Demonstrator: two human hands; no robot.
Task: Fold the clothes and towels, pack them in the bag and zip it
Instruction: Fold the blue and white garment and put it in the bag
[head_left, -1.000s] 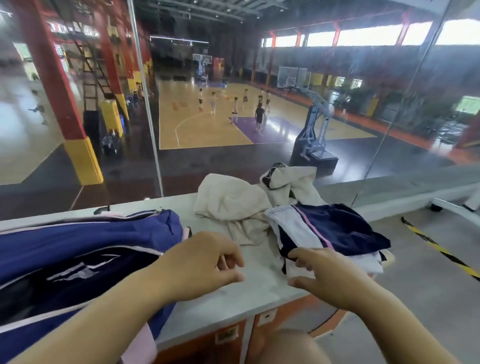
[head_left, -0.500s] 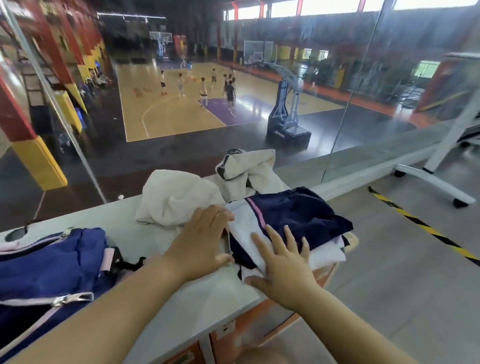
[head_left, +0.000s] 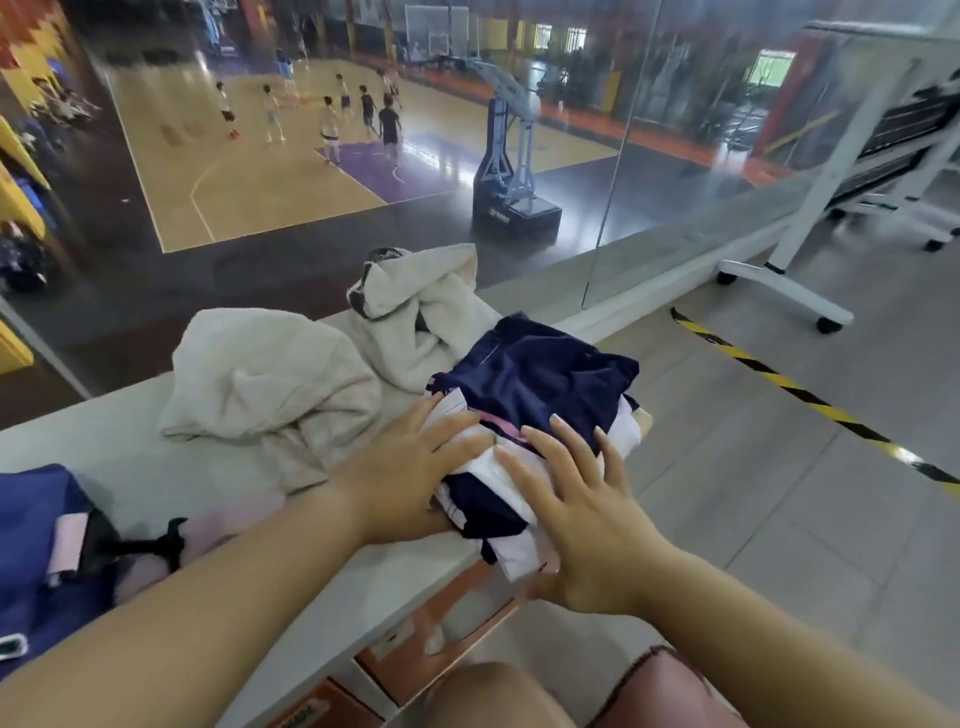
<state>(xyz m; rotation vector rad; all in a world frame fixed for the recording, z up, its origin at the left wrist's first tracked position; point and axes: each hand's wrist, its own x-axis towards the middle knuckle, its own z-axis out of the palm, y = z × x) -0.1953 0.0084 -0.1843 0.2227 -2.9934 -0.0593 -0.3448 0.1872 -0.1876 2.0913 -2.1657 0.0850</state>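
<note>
**Two flat hands on the pile of clothes**

The pile of clothes (head_left: 540, 374) is dark blue and white with a thin pink stripe. It sits at the right end of the grey ledge (head_left: 119, 441), close to the edge.

The left hand (head_left: 405, 478) lies on the left side of the pile. Its fingers are straight and rest on the white cloth. The right hand (head_left: 576, 509) lies on the near side of the pile, its fingers spread wide over the white and blue cloth. Neither hand curls around anything. Both lie flat on the clothes.

Just to the left of the pile is a cream towel (head_left: 270, 379), all bunched up. Behind the pile is another cream cloth (head_left: 415, 312), bunched up too, and it touches the pile. I cannot tell if that one is a towel or a top.

The blue bag (head_left: 31, 519) is at the far left of the ledge, well apart from the pile. Only part of it shows, so I cannot tell if it is zipped.

Behind the ledge is a glass wall (head_left: 675, 156). Through it you can see a basketball court (head_left: 249, 171) with people on it and a hoop stand (head_left: 506, 171). On the grey floor to the right are a yellow and black stripe (head_left: 779, 379) and a white frame on wheels (head_left: 810, 208).
</note>
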